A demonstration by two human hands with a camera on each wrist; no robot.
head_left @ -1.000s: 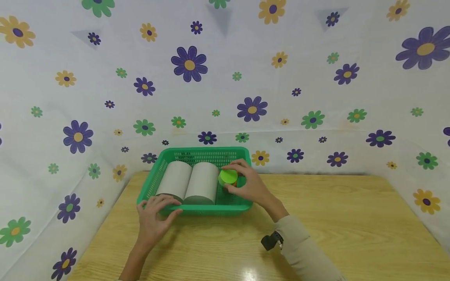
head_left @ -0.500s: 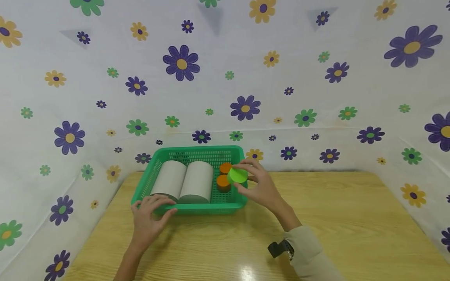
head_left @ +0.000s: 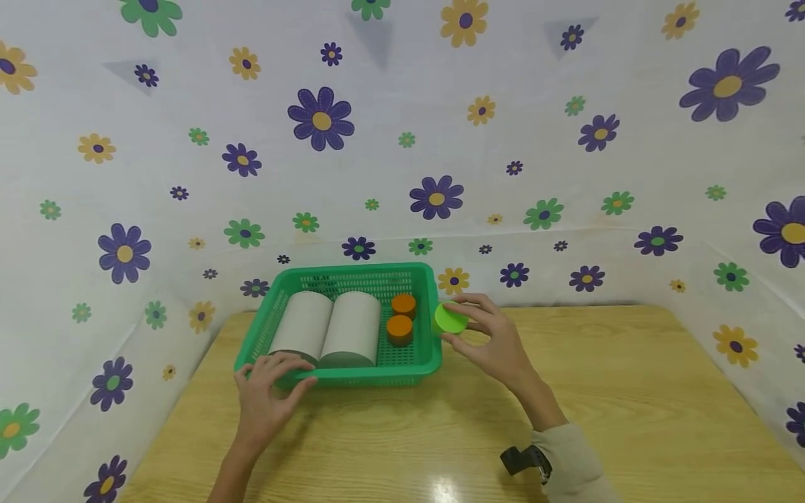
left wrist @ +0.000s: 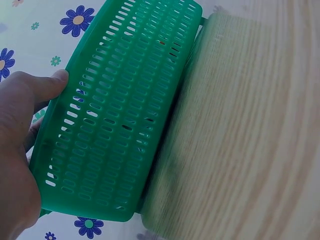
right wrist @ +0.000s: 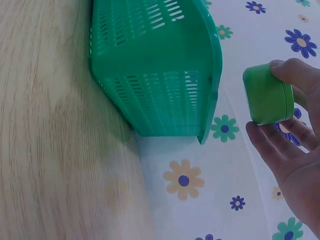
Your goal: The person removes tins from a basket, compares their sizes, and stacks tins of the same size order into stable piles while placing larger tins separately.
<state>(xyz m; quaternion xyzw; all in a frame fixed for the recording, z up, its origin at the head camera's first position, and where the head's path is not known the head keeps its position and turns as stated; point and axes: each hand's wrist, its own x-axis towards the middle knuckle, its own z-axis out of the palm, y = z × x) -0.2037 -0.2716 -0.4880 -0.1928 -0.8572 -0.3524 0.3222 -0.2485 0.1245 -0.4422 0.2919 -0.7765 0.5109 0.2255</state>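
In the head view my right hand [head_left: 493, 342] pinches a small lime-green round container [head_left: 451, 318] between thumb and fingers, just outside the right rim of a green plastic basket [head_left: 377, 373]. The right wrist view shows this container [right wrist: 267, 95] from the side, with a lid seam near one end and the thumb on one side. My left hand [head_left: 269, 398] grips the basket's front rim near its left corner. In the left wrist view the left thumb [left wrist: 52, 86] lies on the rim, fingers behind the wall. Inside the basket lie two white cylinders [head_left: 302, 325] and two small round orange-topped containers [head_left: 399, 327].
The basket stands on a light wooden table [head_left: 604, 391], close to the back edge. Behind it hangs a white cloth [head_left: 371, 161] printed with flowers. A black strap device [head_left: 525, 461] sits on the right wrist, by the beige sleeve [head_left: 575, 461].
My right hand has lifted the green container and carried it right, out over the basket's rim. Both orange-topped containers are now uncovered. The left hand keeps its hold on the rim.
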